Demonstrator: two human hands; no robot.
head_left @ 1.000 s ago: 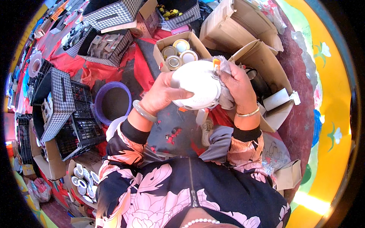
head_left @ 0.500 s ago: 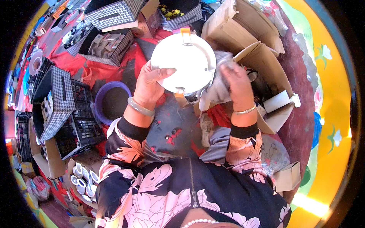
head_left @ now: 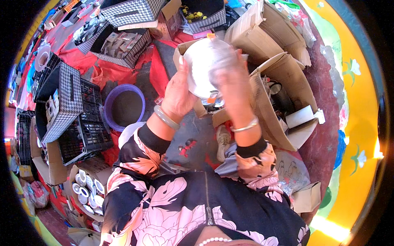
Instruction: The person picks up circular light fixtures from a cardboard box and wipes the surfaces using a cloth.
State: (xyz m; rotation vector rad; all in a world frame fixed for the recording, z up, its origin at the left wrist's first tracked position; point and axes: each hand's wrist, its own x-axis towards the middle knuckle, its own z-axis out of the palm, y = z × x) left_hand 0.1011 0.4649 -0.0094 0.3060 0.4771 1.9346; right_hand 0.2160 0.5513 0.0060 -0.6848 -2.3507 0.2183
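A round white recessed downlight [head_left: 199, 69] with orange-tipped spring clips at its top and bottom is held up in front of me. My left hand [head_left: 179, 96] grips its left edge, thumb on the near face and fingers behind. Across the right part of the disc lies my right hand [head_left: 236, 88], smeared by motion. A greyish cloth [head_left: 223, 61] shows as a blur at this hand, pressed against the light. The fingers of my right hand are partly lost in the blur.
An open cardboard box [head_left: 264, 117] with dark items and a white carton stands at right. On the left are a purple tub [head_left: 108, 107], a black crate [head_left: 93, 106] and patterned fabric bins [head_left: 74, 88]. Several white round lights [head_left: 83, 192] fill a box at lower left.
The downlight has shifted right and tilted. My right hand and the cloth have moved from beside its right edge onto its face. My left hand keeps its hold.
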